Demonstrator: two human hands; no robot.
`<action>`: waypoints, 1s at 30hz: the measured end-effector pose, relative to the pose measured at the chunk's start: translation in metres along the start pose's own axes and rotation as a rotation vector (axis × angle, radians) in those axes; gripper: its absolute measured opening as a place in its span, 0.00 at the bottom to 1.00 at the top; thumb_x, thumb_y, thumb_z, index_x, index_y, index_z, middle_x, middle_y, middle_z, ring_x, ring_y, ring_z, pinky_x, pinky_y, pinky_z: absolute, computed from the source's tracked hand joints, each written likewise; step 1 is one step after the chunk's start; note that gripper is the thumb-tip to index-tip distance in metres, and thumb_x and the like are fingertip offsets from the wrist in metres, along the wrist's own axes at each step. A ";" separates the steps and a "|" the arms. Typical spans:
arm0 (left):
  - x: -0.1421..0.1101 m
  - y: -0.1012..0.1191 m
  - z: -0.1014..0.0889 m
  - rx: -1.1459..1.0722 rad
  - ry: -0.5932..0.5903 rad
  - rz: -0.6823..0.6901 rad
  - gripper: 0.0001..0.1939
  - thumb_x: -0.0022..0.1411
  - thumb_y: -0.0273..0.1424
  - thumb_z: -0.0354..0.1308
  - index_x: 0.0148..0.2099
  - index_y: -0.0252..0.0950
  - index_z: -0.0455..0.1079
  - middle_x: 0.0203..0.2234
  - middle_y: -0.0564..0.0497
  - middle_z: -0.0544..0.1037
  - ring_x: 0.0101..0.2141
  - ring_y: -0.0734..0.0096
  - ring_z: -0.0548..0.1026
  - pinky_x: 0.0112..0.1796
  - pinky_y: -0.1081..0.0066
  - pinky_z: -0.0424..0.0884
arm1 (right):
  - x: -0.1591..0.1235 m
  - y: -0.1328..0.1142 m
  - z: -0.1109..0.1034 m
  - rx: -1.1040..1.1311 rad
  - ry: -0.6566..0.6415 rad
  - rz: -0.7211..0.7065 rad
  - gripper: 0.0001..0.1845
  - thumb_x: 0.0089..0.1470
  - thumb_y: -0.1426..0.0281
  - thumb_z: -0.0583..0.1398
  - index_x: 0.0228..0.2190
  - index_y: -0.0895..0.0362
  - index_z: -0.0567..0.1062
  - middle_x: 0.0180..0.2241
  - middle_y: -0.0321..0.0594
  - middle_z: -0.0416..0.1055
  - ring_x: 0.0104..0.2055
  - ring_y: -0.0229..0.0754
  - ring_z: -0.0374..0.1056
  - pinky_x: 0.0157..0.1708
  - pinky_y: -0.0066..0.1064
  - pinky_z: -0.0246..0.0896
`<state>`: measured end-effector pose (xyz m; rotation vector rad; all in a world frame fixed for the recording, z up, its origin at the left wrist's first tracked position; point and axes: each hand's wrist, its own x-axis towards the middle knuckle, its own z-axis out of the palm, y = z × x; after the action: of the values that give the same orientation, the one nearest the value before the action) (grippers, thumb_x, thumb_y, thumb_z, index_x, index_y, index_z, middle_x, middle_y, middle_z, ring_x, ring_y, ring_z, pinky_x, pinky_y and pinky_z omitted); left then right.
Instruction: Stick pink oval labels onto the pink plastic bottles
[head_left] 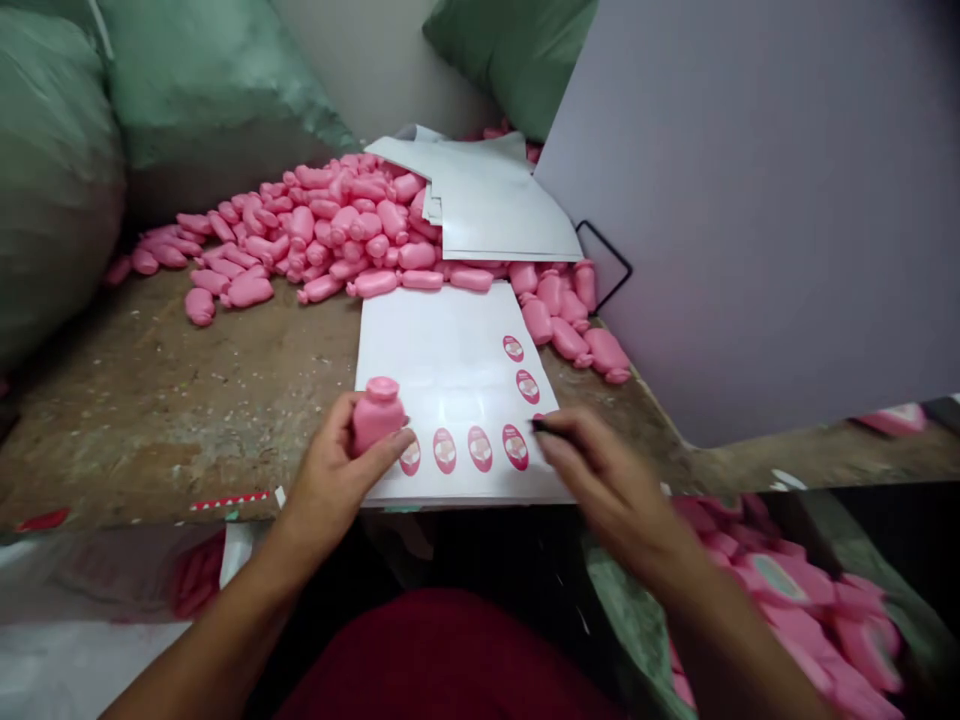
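Note:
My left hand (341,455) is closed around a small pink plastic bottle (377,415), held upright over the left side of a white sticker sheet (435,345). Oval pink stickers (480,449) form a row along the sheet's near edge, with a few more up its right side. At the right edge of the sheet, my right hand (592,460) has its fingers pinched together beside a partly covered sticker. Something small and dark shows at those fingertips; blur hides what it is.
A heap of pink bottles (337,225) lies behind the sheet, with loose white sheets (502,200) on top. Green sacks (202,80) stand at the back left. A pale panel (750,200) rises on the right. Below the worn table (247,400), an open sack holds labelled pink bottles (795,590).

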<state>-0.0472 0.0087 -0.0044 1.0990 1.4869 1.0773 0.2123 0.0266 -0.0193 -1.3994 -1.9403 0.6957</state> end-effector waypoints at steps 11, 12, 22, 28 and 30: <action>0.025 -0.012 0.043 -0.574 0.016 -0.148 0.29 0.50 0.36 0.72 0.51 0.37 0.65 0.34 0.51 0.80 0.33 0.69 0.80 0.29 0.76 0.66 | 0.028 -0.019 0.044 -0.292 -0.151 -0.070 0.06 0.60 0.69 0.55 0.36 0.53 0.73 0.33 0.39 0.78 0.33 0.45 0.72 0.33 0.34 0.55; 0.026 -0.013 0.043 -0.577 0.020 -0.153 0.28 0.50 0.36 0.71 0.51 0.36 0.65 0.35 0.50 0.81 0.35 0.68 0.81 0.30 0.76 0.67 | 0.028 -0.019 0.045 -0.302 -0.159 -0.066 0.06 0.60 0.69 0.55 0.36 0.53 0.73 0.32 0.39 0.78 0.33 0.45 0.72 0.33 0.34 0.54; 0.026 -0.012 0.044 -0.594 0.026 -0.188 0.24 0.51 0.34 0.70 0.48 0.37 0.66 0.39 0.48 0.81 0.41 0.64 0.80 0.47 0.63 0.71 | 0.028 -0.021 0.050 -0.319 -0.141 -0.016 0.06 0.59 0.68 0.55 0.33 0.53 0.72 0.30 0.38 0.78 0.30 0.44 0.71 0.32 0.33 0.53; 0.028 -0.012 0.042 -0.605 0.002 -0.221 0.25 0.51 0.31 0.70 0.50 0.36 0.66 0.41 0.46 0.81 0.43 0.64 0.80 0.50 0.62 0.70 | 0.034 -0.021 0.049 -0.237 -0.170 0.093 0.05 0.56 0.67 0.57 0.32 0.53 0.73 0.30 0.38 0.78 0.30 0.44 0.71 0.31 0.32 0.55; 0.029 -0.012 0.041 -0.611 0.007 -0.227 0.26 0.51 0.31 0.70 0.51 0.36 0.66 0.42 0.46 0.81 0.44 0.64 0.79 0.52 0.61 0.70 | 0.034 -0.021 0.047 -0.175 -0.190 0.124 0.04 0.55 0.68 0.58 0.32 0.53 0.73 0.30 0.37 0.78 0.30 0.43 0.71 0.31 0.31 0.55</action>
<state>-0.0122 0.0392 -0.0272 0.4866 1.1341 1.2537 0.1562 0.0507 -0.0284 -1.6224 -2.1181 0.7551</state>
